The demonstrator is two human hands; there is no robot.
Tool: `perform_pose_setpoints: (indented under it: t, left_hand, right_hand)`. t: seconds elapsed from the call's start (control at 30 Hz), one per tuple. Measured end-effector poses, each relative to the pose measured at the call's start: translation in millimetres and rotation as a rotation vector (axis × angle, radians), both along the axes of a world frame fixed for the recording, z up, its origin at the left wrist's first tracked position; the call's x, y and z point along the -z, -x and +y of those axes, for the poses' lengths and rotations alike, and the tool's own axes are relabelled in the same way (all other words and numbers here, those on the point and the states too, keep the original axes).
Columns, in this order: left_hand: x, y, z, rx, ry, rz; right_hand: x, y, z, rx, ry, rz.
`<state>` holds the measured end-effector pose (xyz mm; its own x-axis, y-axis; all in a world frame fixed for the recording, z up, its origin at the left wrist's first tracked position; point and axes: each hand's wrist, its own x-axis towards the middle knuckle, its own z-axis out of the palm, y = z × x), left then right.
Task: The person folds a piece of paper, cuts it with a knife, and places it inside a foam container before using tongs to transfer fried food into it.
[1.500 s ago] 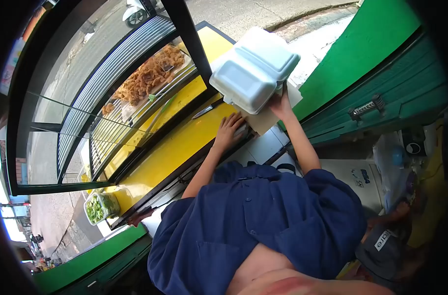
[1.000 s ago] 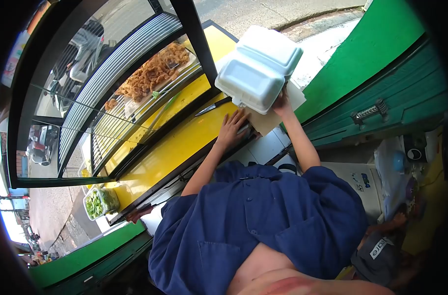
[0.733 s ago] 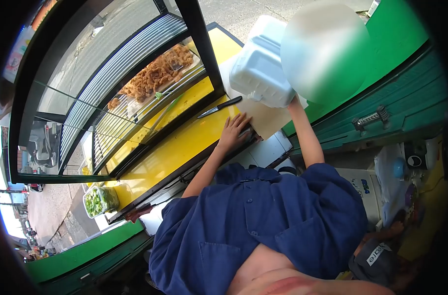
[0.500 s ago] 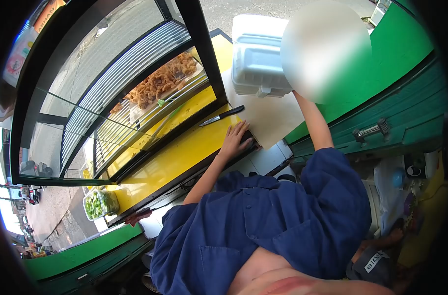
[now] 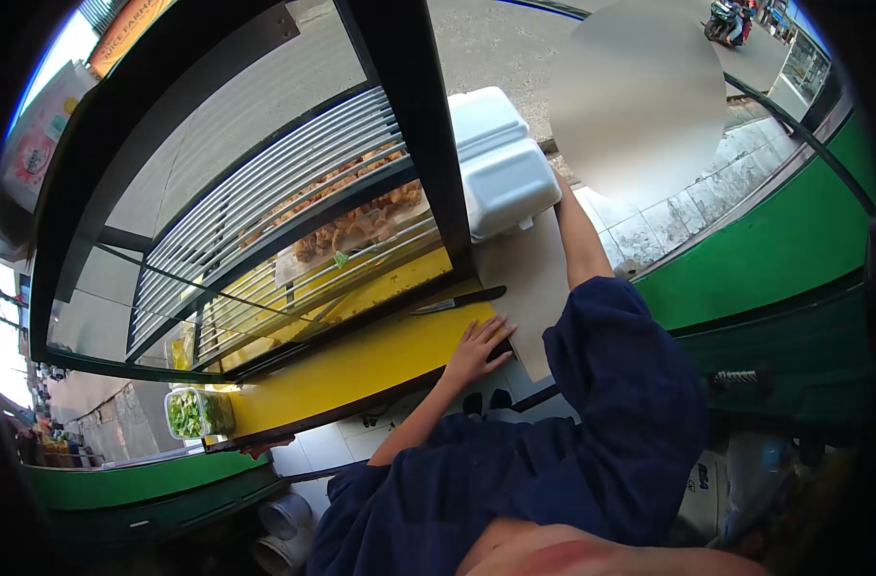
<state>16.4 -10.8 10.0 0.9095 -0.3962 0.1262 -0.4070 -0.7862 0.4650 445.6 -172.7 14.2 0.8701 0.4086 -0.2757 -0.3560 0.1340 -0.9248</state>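
Observation:
My left hand (image 5: 481, 348) lies on the edge of the yellow counter (image 5: 361, 370), fingers spread and holding nothing. Just beyond its fingertips a knife (image 5: 462, 300) with a black handle rests flat on the counter. White foam food boxes (image 5: 510, 187) stand at the far end, by the post of the display case. My right forearm (image 5: 582, 240) reaches up to their right side. The right hand is mostly hidden behind the boxes and a blurred patch, so its fingers do not show. A beige board (image 5: 523, 278) lies below the boxes.
A glass display case (image 5: 265, 240) with a metal rack holds fried pieces (image 5: 356, 221) on paper. A clear tub of cut greens (image 5: 198, 413) stands at the counter's left end. Green panels (image 5: 765, 250) edge the stall. Beyond lies a street with a motorbike (image 5: 729, 21).
The view has shifted, so the counter and case sit lower and further right. My right arm has stayed at the foam boxes, and my left hand still lies flat on the counter.

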Motion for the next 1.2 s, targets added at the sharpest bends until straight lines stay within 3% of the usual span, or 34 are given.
perform_pose_setpoints:
  t: [0.13,0.27,0.3,0.4,0.43,0.47,0.53,0.6,0.8,0.9,1.2]
  left_hand:
    - [-6,0,-1,-0.005,0.074,0.018]
    - [-7,-1,-1,-0.013,0.08,0.024]
    - [-7,-3,-2,-0.018,0.075,0.019]
    - [-7,0,-2,-0.025,0.074,0.012]
    - [-7,-1,-2,-0.02,0.08,0.004]
    - [-6,-1,-2,-0.013,0.086,-0.003]
    - [-5,-1,-2,-0.014,0.075,-0.013]
    - [-4,0,-2,-0.012,0.063,-0.021]
    - [2,2,-2,0.0,0.012,-0.058]
    - [3,3,-3,-0.001,0.003,-0.043]
    - [6,5,-3,-0.02,0.004,-0.076]
  right_hand:
    - [9,-8,-14,-0.047,-0.036,-0.042]
    - [-67,30,-17,0.179,-0.337,0.078]
    - [-68,31,-18,0.122,-0.328,0.015]
    - [-63,35,-10,-0.105,0.024,-0.338]
    - [-54,26,-12,-0.042,0.026,-0.347]
    - [-101,68,-12,0.117,0.138,-0.272]
    - [-84,67,-33,0.292,0.118,-0.682]
    - [-70,93,-63,0.419,0.121,-0.623]
    - [14,191,-144,0.293,1.128,-0.585]
    - [21,217,-151,0.184,1.128,-0.376]
    - [11,247,-136,0.252,1.268,-0.613]
